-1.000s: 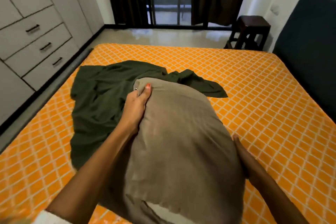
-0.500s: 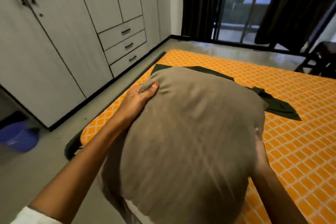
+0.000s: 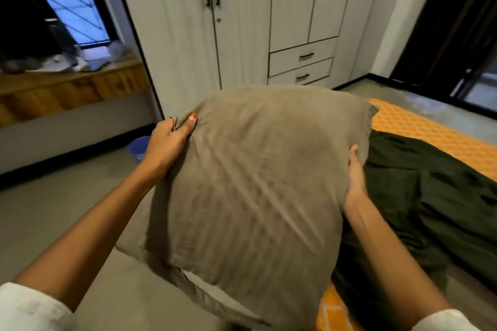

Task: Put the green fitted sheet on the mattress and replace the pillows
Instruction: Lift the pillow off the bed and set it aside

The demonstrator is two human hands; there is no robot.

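Observation:
A large taupe pillow [image 3: 255, 177] fills the middle of the view, held in the air over the bed's left edge and the floor. My left hand [image 3: 168, 142] grips its upper left corner, thumb on top of the fabric. My right hand [image 3: 356, 172] holds its right side, with the fingers hidden behind the pillow. The dark green fitted sheet [image 3: 425, 196] lies crumpled on the orange patterned mattress [image 3: 419, 126] to the right, partly hidden by the pillow.
A grey wardrobe [image 3: 242, 21] with drawers stands ahead across a strip of grey floor [image 3: 67, 217]. A blue bucket [image 3: 137, 148] sits on the floor beside my left hand. A wooden window ledge [image 3: 67, 88] runs at left. Dark curtains [image 3: 443, 21] hang at right.
I have turned left with the pillow in both hands. It has swung from above the mattress and sheet out past the bed's left edge, toward the wardrobe and floor.

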